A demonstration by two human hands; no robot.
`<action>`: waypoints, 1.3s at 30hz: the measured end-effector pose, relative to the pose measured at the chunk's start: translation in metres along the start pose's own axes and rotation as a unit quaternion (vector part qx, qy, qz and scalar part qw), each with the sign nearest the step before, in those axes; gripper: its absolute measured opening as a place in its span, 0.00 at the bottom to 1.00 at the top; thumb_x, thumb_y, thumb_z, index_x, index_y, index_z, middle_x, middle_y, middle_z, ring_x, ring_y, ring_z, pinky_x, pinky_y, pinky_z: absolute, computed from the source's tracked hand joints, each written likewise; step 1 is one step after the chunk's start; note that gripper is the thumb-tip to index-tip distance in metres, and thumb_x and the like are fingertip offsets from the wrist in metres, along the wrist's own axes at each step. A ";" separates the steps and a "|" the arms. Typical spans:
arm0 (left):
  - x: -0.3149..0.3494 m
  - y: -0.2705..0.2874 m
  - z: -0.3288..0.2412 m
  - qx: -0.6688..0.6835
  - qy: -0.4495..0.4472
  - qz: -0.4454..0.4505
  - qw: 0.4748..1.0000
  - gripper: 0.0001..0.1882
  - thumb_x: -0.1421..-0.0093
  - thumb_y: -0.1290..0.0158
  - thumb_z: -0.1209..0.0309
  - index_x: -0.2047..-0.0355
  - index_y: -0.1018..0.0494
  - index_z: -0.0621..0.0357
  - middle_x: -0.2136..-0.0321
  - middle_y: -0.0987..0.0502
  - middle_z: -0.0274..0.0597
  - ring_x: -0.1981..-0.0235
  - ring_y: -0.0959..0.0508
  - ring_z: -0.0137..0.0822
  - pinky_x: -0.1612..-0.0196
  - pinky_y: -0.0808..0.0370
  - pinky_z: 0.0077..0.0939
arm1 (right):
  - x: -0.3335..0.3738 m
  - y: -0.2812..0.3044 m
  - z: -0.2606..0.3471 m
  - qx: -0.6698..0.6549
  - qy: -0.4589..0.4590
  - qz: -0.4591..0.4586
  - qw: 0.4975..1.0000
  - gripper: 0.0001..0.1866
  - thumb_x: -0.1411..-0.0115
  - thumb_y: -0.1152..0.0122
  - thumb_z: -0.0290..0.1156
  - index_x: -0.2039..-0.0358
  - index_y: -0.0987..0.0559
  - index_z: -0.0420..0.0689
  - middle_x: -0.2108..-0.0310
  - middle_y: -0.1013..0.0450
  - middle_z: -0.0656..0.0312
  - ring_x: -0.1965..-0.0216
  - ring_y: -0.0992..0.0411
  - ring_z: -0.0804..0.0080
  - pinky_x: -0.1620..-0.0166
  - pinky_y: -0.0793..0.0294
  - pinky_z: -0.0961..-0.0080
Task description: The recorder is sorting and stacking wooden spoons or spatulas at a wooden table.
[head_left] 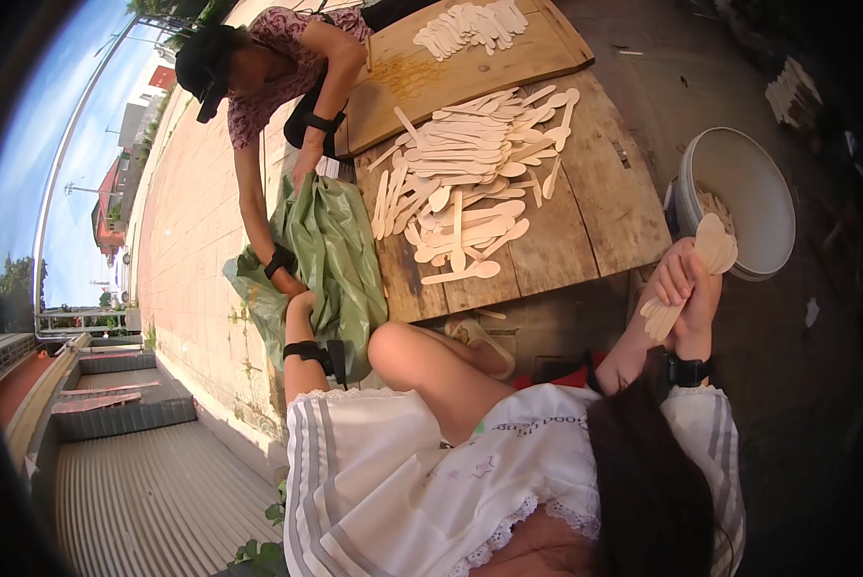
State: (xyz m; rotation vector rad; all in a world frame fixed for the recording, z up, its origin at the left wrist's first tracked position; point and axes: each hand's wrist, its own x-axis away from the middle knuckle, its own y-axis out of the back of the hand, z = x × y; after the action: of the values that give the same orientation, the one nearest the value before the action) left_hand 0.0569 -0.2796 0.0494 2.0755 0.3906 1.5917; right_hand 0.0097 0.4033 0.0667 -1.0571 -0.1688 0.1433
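My right hand [686, 284], with a black band at its wrist, is closed round a small bundle of flat wooden spoons [716, 242]. Their wide ends stick up past the thumb and their handles poke out below the fingers. My left hand [301, 304], its wrist also banded, is at the edge of a green plastic bag [330, 252] and looks closed on it, with the fingertips hidden. A large loose pile of the same wooden spoons [465, 154] covers much of the wooden table [604, 207].
Across the bag, a co-worker [268, 72] in a cap leans in with both hands at it. A wooden board [378, 111] carries more spoons at the far side. Beyond my right hand stands a white bucket [686, 197] with spoons inside. My bare knee [393, 346] is near the table edge.
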 end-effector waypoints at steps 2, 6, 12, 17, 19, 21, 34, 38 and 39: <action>0.001 -0.001 0.005 0.047 0.000 -0.012 0.999 0.16 0.44 0.51 0.66 0.61 0.25 0.66 0.65 0.22 0.48 0.67 0.22 0.43 0.63 0.26 0.33 | 0.000 0.000 0.002 0.006 0.003 -0.003 1.000 0.15 0.38 0.48 0.32 0.80 0.40 0.49 0.88 0.48 0.72 0.88 0.50 0.84 0.83 0.47 0.87; 0.008 -0.008 0.034 0.221 -0.114 -0.034 0.968 0.20 0.43 0.51 0.58 0.65 0.24 0.65 0.70 0.21 0.47 0.72 0.21 0.41 0.67 0.25 0.34 | -0.004 0.004 -0.001 0.005 0.005 0.004 1.000 0.15 0.38 0.49 0.32 0.80 0.40 0.49 0.88 0.49 0.72 0.88 0.50 0.84 0.84 0.48 0.87; 0.021 -0.020 0.041 0.316 -0.179 -0.038 0.931 0.27 0.38 0.59 0.52 0.57 0.29 0.67 0.66 0.24 0.48 0.69 0.24 0.41 0.64 0.27 0.30 | -0.003 0.000 -0.002 0.012 0.011 -0.006 1.000 0.16 0.36 0.52 0.31 0.81 0.41 0.49 0.89 0.49 0.71 0.88 0.51 0.84 0.84 0.49 0.88; -0.001 -0.051 0.031 0.262 -0.137 -0.038 0.955 0.28 0.39 0.58 0.50 0.57 0.28 0.68 0.65 0.24 0.49 0.65 0.25 0.44 0.61 0.28 0.32 | 0.000 0.007 -0.003 0.027 0.019 -0.004 0.999 0.17 0.35 0.53 0.32 0.81 0.42 0.49 0.88 0.49 0.72 0.88 0.51 0.85 0.84 0.50 0.87; -0.008 0.013 0.087 0.327 -0.218 -0.038 0.918 0.29 0.39 0.60 0.52 0.55 0.30 0.69 0.63 0.24 0.50 0.63 0.24 0.46 0.59 0.27 0.35 | -0.007 -0.003 -0.011 -0.021 -0.009 0.034 0.999 0.17 0.35 0.54 0.32 0.81 0.42 0.49 0.88 0.49 0.72 0.88 0.51 0.85 0.84 0.50 0.87; -0.026 -0.050 0.041 0.411 -0.180 -0.041 0.893 0.26 0.37 0.60 0.56 0.48 0.34 0.64 0.56 0.27 0.50 0.57 0.26 0.42 0.53 0.30 0.31 | -0.001 0.005 -0.007 0.018 0.015 0.003 1.000 0.17 0.35 0.54 0.32 0.81 0.42 0.49 0.88 0.49 0.72 0.88 0.51 0.85 0.84 0.50 0.88; 0.026 -0.054 0.023 0.218 -0.218 -0.136 0.942 0.33 0.38 0.63 0.47 0.45 0.37 0.64 0.50 0.32 0.52 0.51 0.31 0.45 0.49 0.35 0.33 | 0.006 0.004 0.002 -0.008 -0.003 0.013 1.000 0.13 0.36 0.52 0.31 0.78 0.39 0.49 0.88 0.48 0.72 0.86 0.49 0.84 0.82 0.46 0.86; 0.050 -0.006 0.034 0.251 -0.253 -0.118 0.927 0.24 0.39 0.58 0.55 0.60 0.27 0.66 0.66 0.24 0.49 0.67 0.25 0.40 0.61 0.29 0.30 | 0.003 -0.004 -0.003 -0.018 -0.005 -0.020 1.000 0.16 0.37 0.53 0.30 0.81 0.42 0.49 0.88 0.49 0.71 0.88 0.50 0.84 0.84 0.50 0.88; 0.057 -0.006 0.026 0.294 -0.284 -0.120 0.905 0.24 0.39 0.59 0.55 0.63 0.26 0.67 0.68 0.24 0.50 0.68 0.25 0.43 0.60 0.30 0.32 | 0.004 -0.004 -0.002 -0.007 0.002 -0.029 1.000 0.16 0.37 0.53 0.30 0.81 0.42 0.49 0.88 0.50 0.71 0.88 0.50 0.84 0.84 0.50 0.88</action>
State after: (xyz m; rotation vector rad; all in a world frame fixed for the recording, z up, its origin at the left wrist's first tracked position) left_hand 0.0977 -0.2516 0.0875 2.6723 0.9482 0.7057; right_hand 0.0142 0.4003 0.0698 -1.0649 -0.1963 0.0881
